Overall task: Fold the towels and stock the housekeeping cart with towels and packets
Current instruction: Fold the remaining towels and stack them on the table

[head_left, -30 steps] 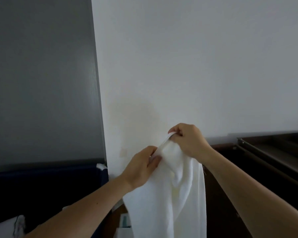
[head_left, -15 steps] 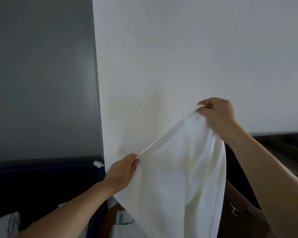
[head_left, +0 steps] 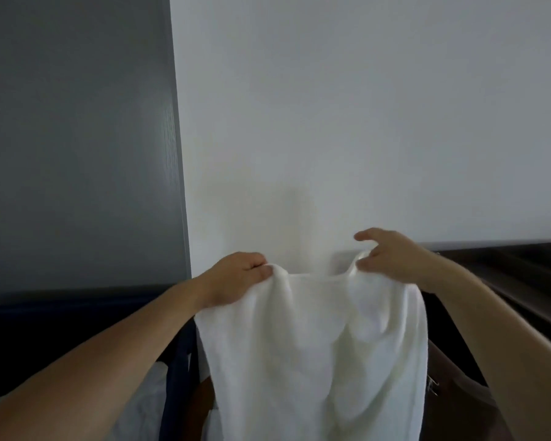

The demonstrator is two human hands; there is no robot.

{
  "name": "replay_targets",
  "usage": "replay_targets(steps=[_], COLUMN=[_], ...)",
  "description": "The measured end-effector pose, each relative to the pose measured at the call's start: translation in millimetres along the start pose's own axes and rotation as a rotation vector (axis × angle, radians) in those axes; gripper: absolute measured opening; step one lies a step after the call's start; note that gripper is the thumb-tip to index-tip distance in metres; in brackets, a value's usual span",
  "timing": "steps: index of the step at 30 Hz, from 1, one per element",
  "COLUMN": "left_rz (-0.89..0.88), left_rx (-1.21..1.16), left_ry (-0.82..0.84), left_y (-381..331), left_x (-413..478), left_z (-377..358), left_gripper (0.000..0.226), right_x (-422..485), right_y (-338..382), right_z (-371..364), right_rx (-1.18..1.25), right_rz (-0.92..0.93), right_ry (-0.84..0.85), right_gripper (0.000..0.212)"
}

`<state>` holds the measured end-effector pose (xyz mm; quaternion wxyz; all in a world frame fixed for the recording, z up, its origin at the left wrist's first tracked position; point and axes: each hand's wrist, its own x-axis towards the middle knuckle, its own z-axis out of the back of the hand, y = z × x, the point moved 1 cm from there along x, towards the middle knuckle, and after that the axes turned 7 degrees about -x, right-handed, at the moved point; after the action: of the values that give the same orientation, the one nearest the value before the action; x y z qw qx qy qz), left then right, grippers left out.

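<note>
A white towel (head_left: 315, 345) is held hanging before the white wall (head_left: 347, 122). Its upper corners are pinched, one by the left hand (head_left: 236, 275), the other by the right hand (head_left: 392, 256), whose index finger is raised. Both forearms are extended toward the wall.

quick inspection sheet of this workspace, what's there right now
surface: nothing seen; only a blurred dark brown shelf at right
job's things: white cloth towel hangs in the air, held by its top edge; no packets seen
clutter: white linen low left beside a navy blue frame
hands: left hand grips the towel's top left corner; right hand pinches its top right corner
cables: nothing seen
surroundings: white wall ahead, grey panel at left
</note>
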<state>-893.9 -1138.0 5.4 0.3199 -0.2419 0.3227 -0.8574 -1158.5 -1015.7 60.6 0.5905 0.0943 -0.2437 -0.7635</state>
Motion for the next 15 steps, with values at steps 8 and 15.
replay_targets(steps=[8, 15], left_rz=[-0.142, 0.024], left_rx=[0.228, -0.186], left_ry=[0.226, 0.147], left_y=[-51, -4], left_x=[23, 1], left_z=[-24, -12], left_gripper=[0.031, 0.027], right_x=[-15, -3], right_y=[30, 7], right_z=[-76, -58], right_rx=[0.235, 0.355], right_rz=[0.135, 0.027], right_ry=[0.235, 0.096], right_gripper=[0.016, 0.012])
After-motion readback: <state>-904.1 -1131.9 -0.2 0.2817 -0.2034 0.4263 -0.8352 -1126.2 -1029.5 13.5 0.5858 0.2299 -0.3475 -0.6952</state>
